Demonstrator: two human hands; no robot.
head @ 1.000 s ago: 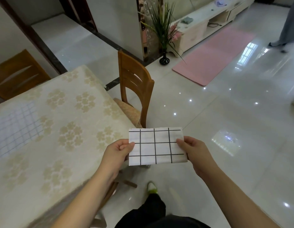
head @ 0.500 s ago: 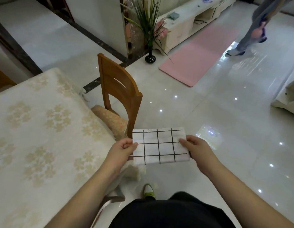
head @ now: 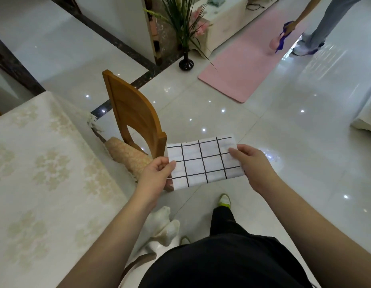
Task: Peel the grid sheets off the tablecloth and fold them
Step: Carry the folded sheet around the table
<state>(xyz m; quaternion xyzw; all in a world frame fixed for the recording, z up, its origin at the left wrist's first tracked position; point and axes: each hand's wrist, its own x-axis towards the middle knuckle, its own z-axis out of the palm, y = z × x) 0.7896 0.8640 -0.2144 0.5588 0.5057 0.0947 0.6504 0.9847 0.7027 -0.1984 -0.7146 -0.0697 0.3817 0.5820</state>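
Head view: I hold the folded white sheet with black grid lines (head: 204, 162) in mid-air in front of me, over the glossy white tiled floor (head: 284, 142), off the right edge of the worktop. My left hand (head: 157, 175) pinches its left edge, thumb on top, fingers (head: 162, 163) curled behind. My right hand (head: 250, 163) pinches the right edge the same way. So both hands are grasping the sheet, neither released.

Change over the last second: the view has swung right and down. The second grid sheet that lay flat near the worktop's left edge is now out of frame. The cream floral-patterned tablecloth (head: 45, 173) shows only its right part, with no grid sheet on it. The sheet in my hands has tilted a bit, right end higher, but the grip is the same on both edges.

Judgement: this sheet looks peeled and already folded to a small rectangle. I seem to be turning away from the worktop, likely to fold once more or put it down. At least one sheet is probably left to peel.

Orange-brown wooden chair (head: 136, 117) stands just beside the worktop's right edge, behind the sheet.
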